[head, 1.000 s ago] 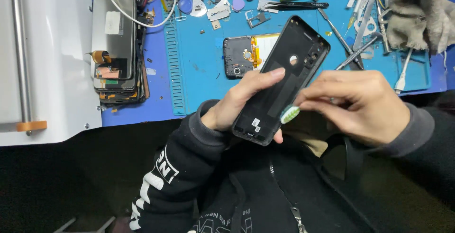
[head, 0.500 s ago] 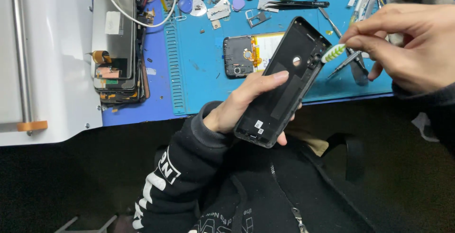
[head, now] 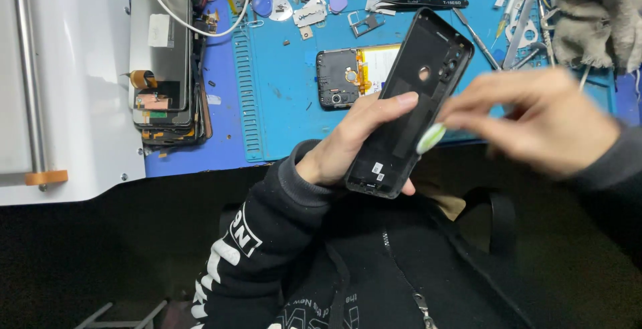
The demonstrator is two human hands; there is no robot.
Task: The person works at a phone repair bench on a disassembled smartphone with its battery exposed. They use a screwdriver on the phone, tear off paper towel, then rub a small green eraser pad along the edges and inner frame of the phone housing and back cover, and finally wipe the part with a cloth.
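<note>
Black phone back cover (head: 408, 101) — long axis tilted, camera end up-right.

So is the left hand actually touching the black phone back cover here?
Touching. The head view shows the left hand gripping the black back cover, thumb lying across its inner face.

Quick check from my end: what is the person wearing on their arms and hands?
Both hands are bare, no gloves. The left hand comes out of a black sweatshirt sleeve with a ribbed cuff and white block lettering on the forearm. The right hand shows a dark grey cuff, blurred.
</note>
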